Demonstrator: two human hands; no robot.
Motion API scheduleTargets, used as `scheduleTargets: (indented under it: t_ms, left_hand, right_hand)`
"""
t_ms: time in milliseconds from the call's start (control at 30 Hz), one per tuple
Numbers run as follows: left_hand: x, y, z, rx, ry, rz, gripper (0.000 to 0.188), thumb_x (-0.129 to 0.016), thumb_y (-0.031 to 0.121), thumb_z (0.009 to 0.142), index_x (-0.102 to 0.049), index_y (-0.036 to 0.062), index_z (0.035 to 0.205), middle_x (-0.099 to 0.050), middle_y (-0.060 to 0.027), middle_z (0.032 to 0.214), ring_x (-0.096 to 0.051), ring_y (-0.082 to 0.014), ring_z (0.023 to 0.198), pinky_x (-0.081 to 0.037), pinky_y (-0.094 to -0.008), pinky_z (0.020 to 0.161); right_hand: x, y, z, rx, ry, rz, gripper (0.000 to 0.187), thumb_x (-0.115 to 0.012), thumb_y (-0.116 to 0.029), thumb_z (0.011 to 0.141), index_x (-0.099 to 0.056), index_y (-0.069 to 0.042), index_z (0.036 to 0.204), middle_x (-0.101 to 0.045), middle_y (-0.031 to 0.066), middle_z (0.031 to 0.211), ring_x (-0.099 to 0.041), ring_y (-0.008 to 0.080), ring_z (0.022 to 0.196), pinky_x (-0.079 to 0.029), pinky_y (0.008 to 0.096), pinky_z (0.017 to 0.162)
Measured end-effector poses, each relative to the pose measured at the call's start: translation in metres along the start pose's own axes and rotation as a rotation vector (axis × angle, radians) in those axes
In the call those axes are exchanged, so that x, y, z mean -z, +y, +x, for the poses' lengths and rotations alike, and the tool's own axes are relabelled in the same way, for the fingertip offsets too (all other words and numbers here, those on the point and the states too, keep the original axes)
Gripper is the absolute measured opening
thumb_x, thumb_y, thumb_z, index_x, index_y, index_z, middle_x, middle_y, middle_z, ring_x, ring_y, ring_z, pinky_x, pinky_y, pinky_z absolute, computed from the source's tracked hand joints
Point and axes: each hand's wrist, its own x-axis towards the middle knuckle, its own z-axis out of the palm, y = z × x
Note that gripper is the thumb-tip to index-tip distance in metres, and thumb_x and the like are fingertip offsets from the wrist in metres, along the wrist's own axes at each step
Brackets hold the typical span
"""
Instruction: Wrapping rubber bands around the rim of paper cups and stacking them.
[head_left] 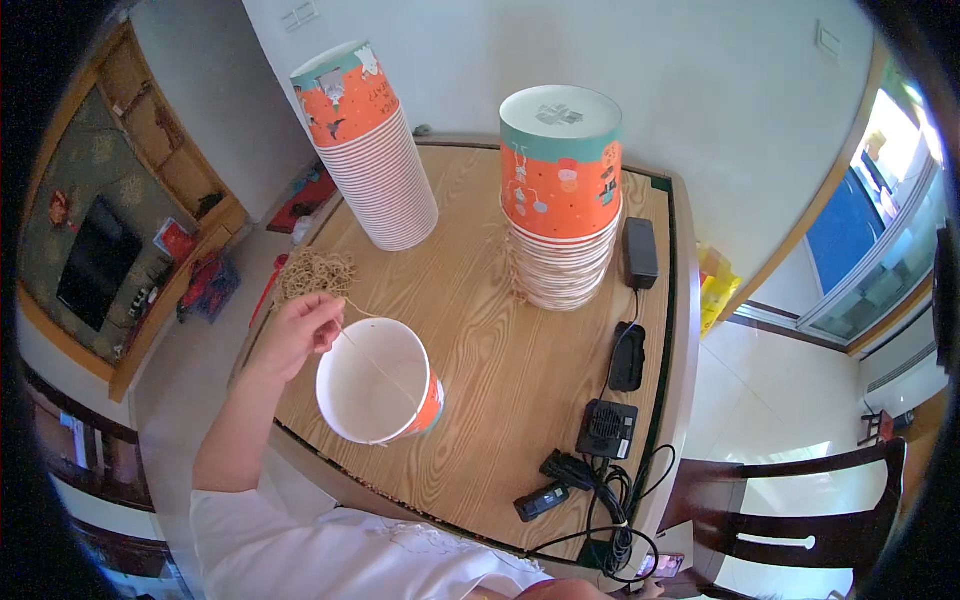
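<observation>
Over the near left of the table, my left hand (308,328) is closed in a pinch on a thin tan string (362,350). The string runs slantwise across the mouth of a white-lined paper bucket (360,390) with an orange and teal outside. A loose heap of the same tan string (312,276) lies just beyond this hand. Of my right hand (652,589), only a small part shows at the lower edge, close to a phone (662,566) with a lit screen. Its fingers are mostly hidden, and whether it touches the phone is unclear.
Two tall stacks of nested paper buckets stand farther back, a left stack (375,150) and an upside-down right stack (560,190) with string at its rims. Black adapters (607,428) and coiled cables (612,510) lie along the right side. A dark wooden chair (810,525) stands at right.
</observation>
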Motion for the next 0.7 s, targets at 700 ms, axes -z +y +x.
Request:
scheduleTargets:
  t_ms: [700]
  left_hand:
    - [0.007,0.009,0.0,-0.082,0.042,0.506,0.021,-0.059,0.021,0.084,-0.062,0.0018,0.092,-0.058,-0.004,0.061,-0.059,-0.0153,0.061,-0.047,-0.0287,0.056]
  right_hand:
    - [0.075,0.014,0.015,-0.223,0.377,0.374,0.031,-0.052,-0.024,0.076,-0.064,0.004,0.079,-0.063,0.026,0.088,-0.06,0.0366,0.078,-0.048,0.0419,0.07]
